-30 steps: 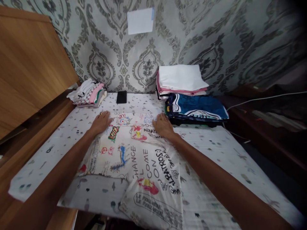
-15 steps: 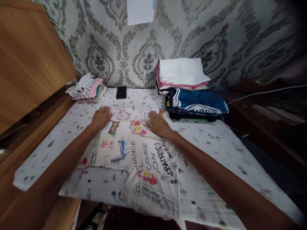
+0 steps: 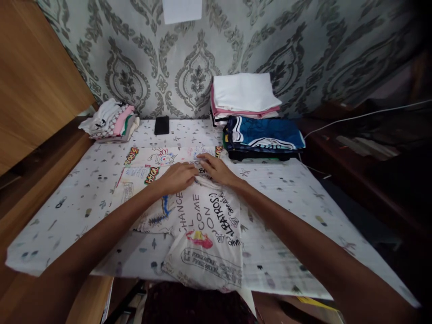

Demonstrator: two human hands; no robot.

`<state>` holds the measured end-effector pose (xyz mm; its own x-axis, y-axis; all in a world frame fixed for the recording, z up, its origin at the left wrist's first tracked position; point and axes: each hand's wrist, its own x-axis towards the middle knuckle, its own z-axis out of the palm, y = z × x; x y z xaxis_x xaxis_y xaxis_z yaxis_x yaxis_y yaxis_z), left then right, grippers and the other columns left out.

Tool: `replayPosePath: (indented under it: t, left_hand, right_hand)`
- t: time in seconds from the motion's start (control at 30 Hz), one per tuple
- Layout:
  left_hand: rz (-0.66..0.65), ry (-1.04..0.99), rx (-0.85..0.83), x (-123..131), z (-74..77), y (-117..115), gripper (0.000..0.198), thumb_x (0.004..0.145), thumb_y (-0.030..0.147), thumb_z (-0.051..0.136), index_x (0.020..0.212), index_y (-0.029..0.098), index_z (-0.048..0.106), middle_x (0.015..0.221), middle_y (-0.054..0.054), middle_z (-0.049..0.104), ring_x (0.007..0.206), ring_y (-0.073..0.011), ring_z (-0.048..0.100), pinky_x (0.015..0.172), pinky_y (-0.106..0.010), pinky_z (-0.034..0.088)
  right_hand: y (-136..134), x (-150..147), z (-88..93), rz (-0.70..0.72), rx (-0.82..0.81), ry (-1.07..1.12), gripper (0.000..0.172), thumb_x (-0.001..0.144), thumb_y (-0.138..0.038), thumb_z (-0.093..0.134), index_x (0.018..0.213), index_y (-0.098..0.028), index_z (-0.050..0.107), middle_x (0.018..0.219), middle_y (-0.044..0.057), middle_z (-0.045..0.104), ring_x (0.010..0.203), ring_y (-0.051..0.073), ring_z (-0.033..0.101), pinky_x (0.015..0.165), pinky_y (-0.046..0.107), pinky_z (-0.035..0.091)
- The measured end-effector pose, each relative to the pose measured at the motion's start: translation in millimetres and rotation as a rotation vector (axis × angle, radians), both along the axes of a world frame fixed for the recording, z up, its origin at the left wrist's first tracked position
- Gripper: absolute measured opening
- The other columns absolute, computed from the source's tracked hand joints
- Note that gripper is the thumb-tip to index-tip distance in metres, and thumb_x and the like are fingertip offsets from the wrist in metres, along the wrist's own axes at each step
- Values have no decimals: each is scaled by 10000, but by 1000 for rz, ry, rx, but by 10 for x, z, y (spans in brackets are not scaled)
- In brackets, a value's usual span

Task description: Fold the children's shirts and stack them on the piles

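A white printed garment (image 3: 194,213) with coloured drawings and black lettering lies on the table, its near end hanging towards the front edge. My left hand (image 3: 180,176) is over its middle, fingers bent and closed at a raised fold of the cloth; the fingertips are partly hidden. Just right of it, my right hand (image 3: 216,168) rests on the same garment, with its thumb and fingers apart. Both hands nearly touch. Beneath them, part of the print is covered.
At the back right are a stack of folded clothes with white on top (image 3: 245,92) and another topped with blue (image 3: 270,131). A smaller clothes pile (image 3: 110,120) lies back left, beside a black flat object (image 3: 161,125). A wooden panel (image 3: 37,76) borders the left.
My left hand has moved right from the garment's far left corner to its middle, beside my right hand. The right hand stays near its spot. The view has shifted slightly.
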<state>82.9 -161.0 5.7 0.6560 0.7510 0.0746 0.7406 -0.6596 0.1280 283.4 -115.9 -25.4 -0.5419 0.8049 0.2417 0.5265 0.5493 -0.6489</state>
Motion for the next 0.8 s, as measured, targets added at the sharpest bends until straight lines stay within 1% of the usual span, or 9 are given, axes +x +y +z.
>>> replayPosePath:
  t: [0.1,0.2,0.3,0.43,0.47,0.53,0.67,0.73,0.8]
  left_hand:
    - [97,-135,-123,-58,-9,186,250,926,169,466,1026,187,694,955,-64,728,880,-207,656,810,-321,486]
    - [101,-270,-239,-114,-46,357,258,900,153,477,1013,182,707,910,-41,733,821,-175,648,793,-294,480]
    - [121,-351,-323,-146,-66,426,252,892,181,477,1003,164,703,879,-38,719,777,-163,621,748,-281,468]
    - [72,-375,-450,-164,-22,348,325,908,372,532,1123,164,657,877,-37,691,759,-175,610,687,-280,464]
    - [57,-345,-445,-162,-9,314,373,878,399,580,1161,164,640,912,-47,690,791,-190,619,703,-291,475]
    - [44,-248,-359,-153,6,247,412,820,340,636,1192,165,620,1010,-75,686,898,-227,633,782,-325,495]
    - [57,-100,-159,-150,0,135,397,804,102,483,1161,195,627,1176,-91,674,1109,-249,613,964,-376,481]
    - [66,-62,-140,-179,-2,87,438,805,62,445,1174,213,626,1235,-83,669,1174,-241,596,1013,-380,467]
    - [84,-34,-136,-227,-1,45,435,824,68,445,1189,219,626,1285,-80,658,1215,-241,581,1037,-383,458]
  right_hand:
    - [-217,53,116,30,41,-18,446,933,-530,543,1209,-184,590,1198,113,670,1077,254,622,940,403,501]
    - [-414,81,133,17,101,-173,596,816,-431,695,1333,-188,526,1294,135,620,1166,295,575,962,413,482]
    - [-466,81,85,-65,99,-241,555,851,-207,558,1402,-189,486,1280,133,642,1167,283,581,958,398,470]
    - [-356,95,59,-223,13,-108,518,852,-116,433,1355,-171,544,1004,88,703,836,226,633,777,330,470]
    - [-323,106,65,-237,-14,-70,514,840,-120,442,1337,-165,565,942,71,694,759,208,611,731,314,456]
    - [-272,134,85,-231,-66,-14,493,811,-128,464,1280,-157,616,830,34,658,649,177,547,660,291,418]
    - [-251,218,135,-138,-118,24,423,811,-140,460,1177,-155,671,654,-29,549,569,147,450,598,274,351]
    - [-278,272,162,-84,-129,-14,389,822,-137,460,1145,-155,677,645,-32,547,578,142,456,599,270,349]
    - [-328,326,189,-47,-118,-89,365,821,-133,490,1135,-164,674,720,-9,608,627,144,504,627,270,376]
